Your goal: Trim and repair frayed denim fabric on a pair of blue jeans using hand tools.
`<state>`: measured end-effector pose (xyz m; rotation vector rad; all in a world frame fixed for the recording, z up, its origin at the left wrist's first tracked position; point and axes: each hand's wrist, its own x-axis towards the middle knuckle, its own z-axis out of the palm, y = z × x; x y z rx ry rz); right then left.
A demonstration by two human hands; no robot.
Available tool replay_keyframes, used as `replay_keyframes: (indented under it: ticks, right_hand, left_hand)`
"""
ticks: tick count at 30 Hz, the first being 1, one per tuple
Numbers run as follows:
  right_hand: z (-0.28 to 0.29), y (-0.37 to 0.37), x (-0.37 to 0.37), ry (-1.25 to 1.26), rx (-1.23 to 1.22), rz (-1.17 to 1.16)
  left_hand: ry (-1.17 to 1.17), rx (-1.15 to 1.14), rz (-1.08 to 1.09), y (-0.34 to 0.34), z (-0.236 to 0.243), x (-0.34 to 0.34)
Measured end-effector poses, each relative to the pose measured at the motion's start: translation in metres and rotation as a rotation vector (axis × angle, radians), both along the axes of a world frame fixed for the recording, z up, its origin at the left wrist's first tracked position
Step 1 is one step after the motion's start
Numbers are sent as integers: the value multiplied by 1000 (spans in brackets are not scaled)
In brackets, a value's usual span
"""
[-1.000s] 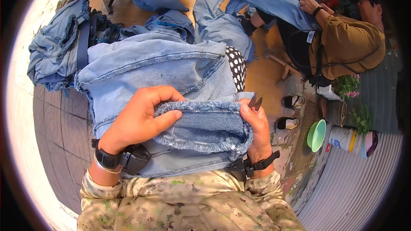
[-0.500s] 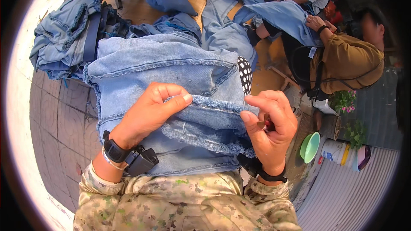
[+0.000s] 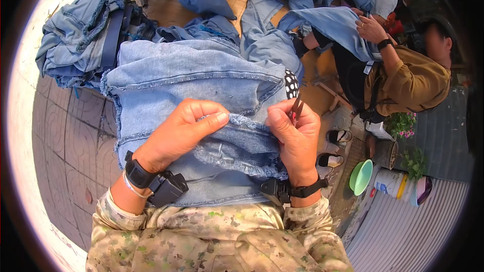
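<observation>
Light-blue denim garment [image 3: 196, 88] lies across my lap, seams and frayed edges facing up. My left hand [image 3: 176, 133] is closed, thumb and forefinger pinching the frayed hem [image 3: 244, 121] near its middle. At the right end of that hem, my right hand [image 3: 296, 143] is closed, thumb pressed to forefinger at the denim. Tucked in its fingers is a small pair of thread snips [image 3: 296, 110] with red on the handle and dark blades pointing up. Whether the right fingertips also pinch a thread is too small to tell.
Folded jeans [image 3: 75, 35] are piled at the left over paving tiles [image 3: 65, 131]. More denim [image 3: 262, 25] spreads ahead. A person in a brown top [image 3: 413, 78] handles denim at the right. Nearby are a green basin [image 3: 361, 177], shoes [image 3: 330, 160] and potted flowers [image 3: 402, 123].
My right hand has moved left, closer to my left hand, and its thumb and forefinger have come together. The snips' blades now point up. My left hand has barely shifted.
</observation>
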<state>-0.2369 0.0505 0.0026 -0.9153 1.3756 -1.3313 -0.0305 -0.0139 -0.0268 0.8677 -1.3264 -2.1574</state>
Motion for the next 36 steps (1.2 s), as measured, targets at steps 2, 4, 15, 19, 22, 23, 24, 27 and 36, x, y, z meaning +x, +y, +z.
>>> replay_keyframes:
  ticks: [2,4,15,19,22,23,24,27,36]
  right_hand:
    - [-1,4,1,88,-61,19]
    - [-5,4,2,326,-207,108]
    - [-5,4,0,297,-49,84]
    - [6,5,3,644,-126,275]
    - [4,6,0,693,-145,361]
    - [2,6,-3,629,-129,360]
    - [0,7,-5,565,-113,360]
    - [-5,8,-7,335,65,299]
    - [23,20,-1,734,-120,280]
  left_hand:
    - [11,45,-8,0,-1,-1]
    - [24,49,-12,-1,-3,0]
    - [59,68,1,1,-7,-1]
    - [42,36,-22,0,-7,-1]
    - [37,15,-39,0,-8,-3]
    - [38,17,-36,0,-9,-3]
    - [40,16,-38,0,-7,-4]
    - [15,-7,-59,-1,1,-3]
    - [-12,-161,-133,8,11,3]
